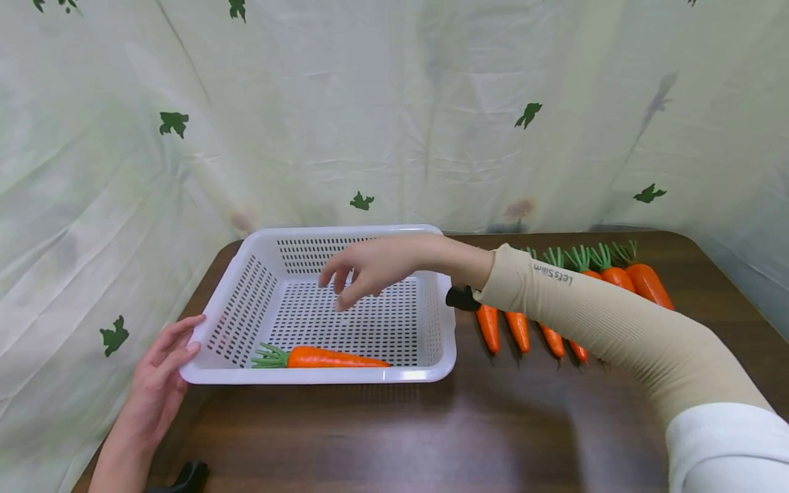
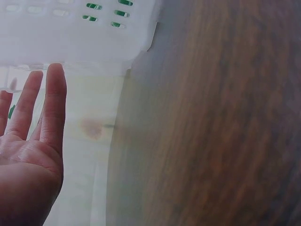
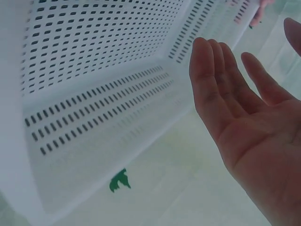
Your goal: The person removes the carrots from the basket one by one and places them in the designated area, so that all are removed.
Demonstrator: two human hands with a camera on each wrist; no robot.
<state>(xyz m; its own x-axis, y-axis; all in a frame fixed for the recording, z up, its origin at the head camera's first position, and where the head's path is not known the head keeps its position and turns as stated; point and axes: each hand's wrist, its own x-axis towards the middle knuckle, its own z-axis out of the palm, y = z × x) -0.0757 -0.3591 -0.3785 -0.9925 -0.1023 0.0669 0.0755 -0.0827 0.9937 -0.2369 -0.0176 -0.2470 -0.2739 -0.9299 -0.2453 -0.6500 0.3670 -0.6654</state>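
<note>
A white perforated plastic basket sits on the table. One orange carrot with green stalks lies in it along the near wall. At the basket's near left corner, my left hand touches the rim with its fingertips. Straight fingers reach up to the basket's edge in the left wrist view. Over the middle of the basket hovers my right hand, fingers loosely bent and holding nothing. In the right wrist view its fingers are extended beside the basket wall, apart from each other at the thumb.
To the right, several carrots lie side by side on the dark wooden table, partly hidden behind my right forearm. A pale curtain with green leaf shapes hangs behind the table. A black object shows near my left wrist.
</note>
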